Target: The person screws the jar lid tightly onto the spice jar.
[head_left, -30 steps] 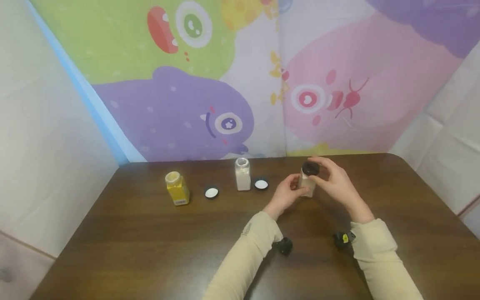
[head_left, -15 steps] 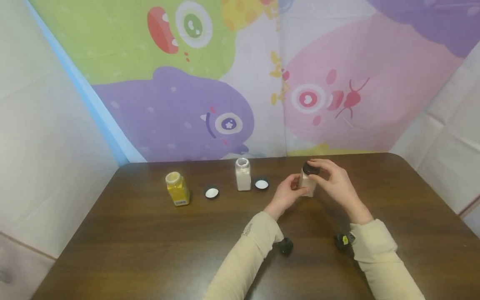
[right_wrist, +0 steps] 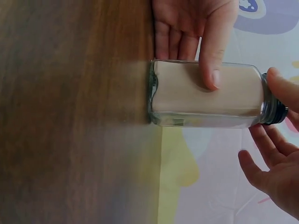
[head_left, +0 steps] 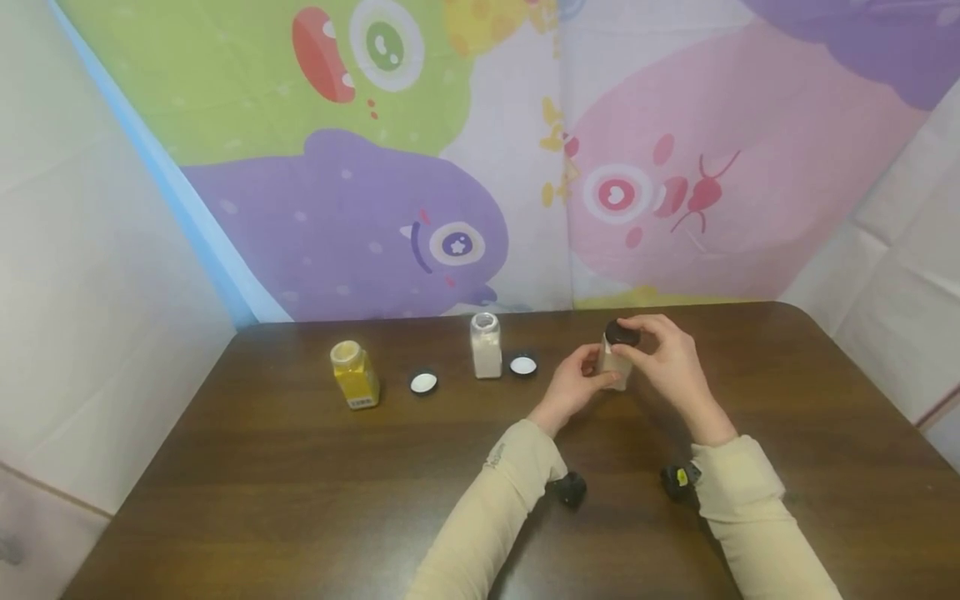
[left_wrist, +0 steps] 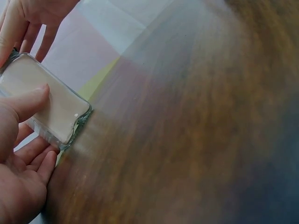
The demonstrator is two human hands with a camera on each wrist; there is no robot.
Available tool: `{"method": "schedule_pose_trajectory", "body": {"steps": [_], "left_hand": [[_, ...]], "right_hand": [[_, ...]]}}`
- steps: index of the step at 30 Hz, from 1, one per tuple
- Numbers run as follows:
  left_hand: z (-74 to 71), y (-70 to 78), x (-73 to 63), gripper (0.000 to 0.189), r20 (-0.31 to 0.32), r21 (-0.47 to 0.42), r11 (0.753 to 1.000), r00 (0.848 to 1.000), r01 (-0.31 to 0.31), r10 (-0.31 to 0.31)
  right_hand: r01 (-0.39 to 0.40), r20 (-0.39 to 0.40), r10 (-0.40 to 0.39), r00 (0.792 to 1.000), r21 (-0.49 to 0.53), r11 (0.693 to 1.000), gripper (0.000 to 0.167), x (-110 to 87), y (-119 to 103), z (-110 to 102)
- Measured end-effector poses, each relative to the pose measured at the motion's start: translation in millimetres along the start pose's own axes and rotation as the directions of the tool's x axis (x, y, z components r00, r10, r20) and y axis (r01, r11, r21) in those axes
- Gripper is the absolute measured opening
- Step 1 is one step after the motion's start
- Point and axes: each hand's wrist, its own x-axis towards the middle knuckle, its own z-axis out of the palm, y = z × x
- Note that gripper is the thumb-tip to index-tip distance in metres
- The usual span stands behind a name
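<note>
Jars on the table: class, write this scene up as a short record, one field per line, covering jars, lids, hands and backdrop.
Held jar: pale, upright, dark lid on top
Left hand: grips the jar's body, thumb across its pale face
Right hand: fingers and thumb at the dark lid
Yellow jar: upright, lid off
White jar: upright, lid off
Loose lids: two, white insides up; one between those jars, one beside the white jar
Table: dark brown wood grain
Backdrop: cartoon-printed cloth
</note>
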Motion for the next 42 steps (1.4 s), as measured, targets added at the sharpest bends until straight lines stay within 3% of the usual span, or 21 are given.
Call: {"method": "schedule_pose_trajectory", "body": {"steps": [13,24,33,42], "left_hand": [[0.8,0.2,0.5,0.05,-0.005,0.022,1.0,1.0,-0.015,0.015],[0.7,-0.3,1.1,0.049,-0.002,0.01,1.0,1.0,-0.018,0.018],[0.4,-1.1,1.1,0.05,-0.003,0.013,1.0,1.0,-0.019,0.019],[0.4,-2.1,1.7,0.05,-0.003,0.013,1.0,1.0,-0.003,0.003]], "right_hand": [[0.087,0.091,-0.085,0.992,-0.018,0.996,0.033,2.9,-1,-7],[0.102,0.205,-0.102,0.973,0.009,0.995,0.035,3.3,-1,-10],[0.095,0.091,-0.093,0.992,-0.02,0.995,0.034,2.3,-2,-5],[-0.018,0.025,0.019,1.0,-0.018,1.0,0.039,3.3,-5,2]]}}
